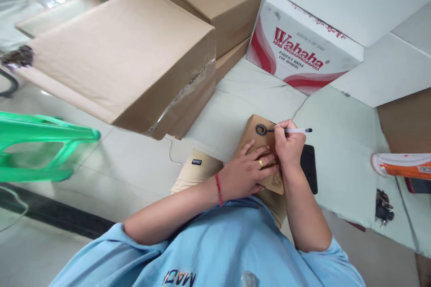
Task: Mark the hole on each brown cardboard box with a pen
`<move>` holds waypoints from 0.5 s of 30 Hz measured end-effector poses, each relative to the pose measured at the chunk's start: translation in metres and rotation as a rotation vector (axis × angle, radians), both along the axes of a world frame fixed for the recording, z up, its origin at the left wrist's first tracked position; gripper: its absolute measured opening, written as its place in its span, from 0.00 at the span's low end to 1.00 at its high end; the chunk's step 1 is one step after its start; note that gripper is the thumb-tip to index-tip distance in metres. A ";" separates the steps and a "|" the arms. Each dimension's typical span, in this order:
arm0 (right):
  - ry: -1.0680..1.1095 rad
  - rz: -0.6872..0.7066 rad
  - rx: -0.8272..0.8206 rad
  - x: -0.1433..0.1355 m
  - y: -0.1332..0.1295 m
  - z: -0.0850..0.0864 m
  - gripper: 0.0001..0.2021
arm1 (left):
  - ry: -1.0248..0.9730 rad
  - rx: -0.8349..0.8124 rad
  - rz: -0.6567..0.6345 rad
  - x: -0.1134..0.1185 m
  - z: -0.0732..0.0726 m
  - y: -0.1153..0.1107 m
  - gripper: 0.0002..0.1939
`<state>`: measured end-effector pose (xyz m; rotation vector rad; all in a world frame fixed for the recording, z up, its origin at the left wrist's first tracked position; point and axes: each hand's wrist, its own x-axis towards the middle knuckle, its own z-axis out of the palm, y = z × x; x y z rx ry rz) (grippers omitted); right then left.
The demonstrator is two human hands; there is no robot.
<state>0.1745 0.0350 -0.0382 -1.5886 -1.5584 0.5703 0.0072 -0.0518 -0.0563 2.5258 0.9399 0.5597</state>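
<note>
A small brown cardboard box (247, 136) rests across my lap at the edge of the pale cloth. Spread flat over it is my left hand (247, 170), with a ring on one finger and a red string on the wrist. My right hand (288, 143) is closed round a white pen (296, 130), whose dark tip points left. The tip touches or is just above a dark ring-shaped mark (261, 129) near the box's far end. Beside my right forearm lies a black phone-like object (310, 168), partly hidden by the arm.
Large cardboard boxes (134, 40) stand at the upper left, and a white and red Wahaha box (303, 49) behind. A green plastic stool (43, 143) is at the left. On the right lie an orange and white tube (402, 164) and keys (384, 206).
</note>
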 end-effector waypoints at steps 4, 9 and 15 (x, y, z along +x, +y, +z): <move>0.009 0.065 0.003 0.001 -0.002 0.000 0.08 | -0.002 -0.008 0.000 0.000 -0.001 0.000 0.37; 0.023 0.248 -0.036 0.000 -0.005 0.000 0.09 | -0.025 -0.001 -0.006 0.000 -0.004 0.000 0.37; -0.003 0.290 -0.046 0.001 -0.004 0.000 0.08 | -0.032 0.006 0.000 0.000 -0.006 0.000 0.38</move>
